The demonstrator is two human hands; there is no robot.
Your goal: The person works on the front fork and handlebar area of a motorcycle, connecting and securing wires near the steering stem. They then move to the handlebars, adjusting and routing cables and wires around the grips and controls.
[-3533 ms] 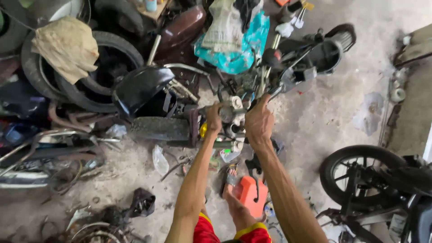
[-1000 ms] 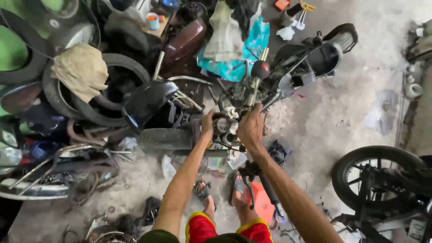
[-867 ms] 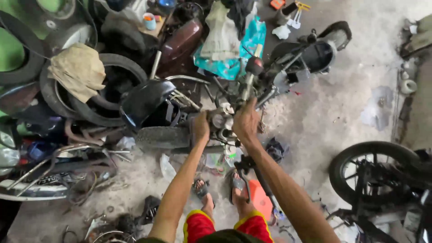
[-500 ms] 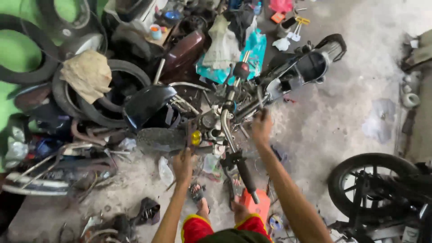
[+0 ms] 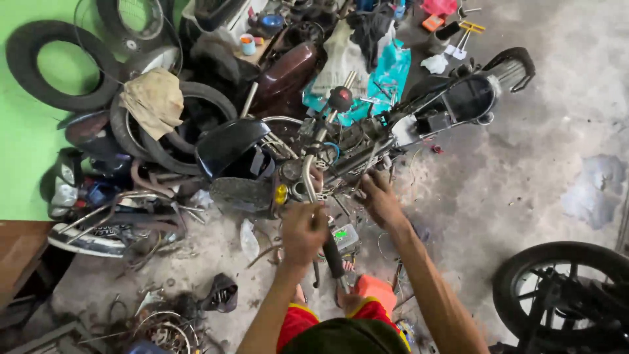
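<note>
A stripped motorcycle frame (image 5: 406,128) lies in front of me, its chrome handlebar (image 5: 308,177) pointing toward me. My left hand (image 5: 303,231) is closed around the near end of the handlebar, just above its black grip (image 5: 333,254). My right hand (image 5: 379,196) rests with fingers spread among wires and parts at the steering head, beside the handlebar clamp. A black front mudguard (image 5: 230,141) sits left of the bar. A black seat and tail section (image 5: 468,98) lies at the far right of the frame.
Old tyres (image 5: 62,65) and a rag-covered tyre (image 5: 154,101) pile up at the left against a green wall. Scrap parts and wires litter the floor at lower left (image 5: 157,314). Another motorcycle's wheel (image 5: 563,288) stands at the lower right. Bare concrete lies to the right.
Both hands came back from the steering head. My left hand slid down the handlebar to its near end and gripped it; my right hand shifted right into the wiring.
</note>
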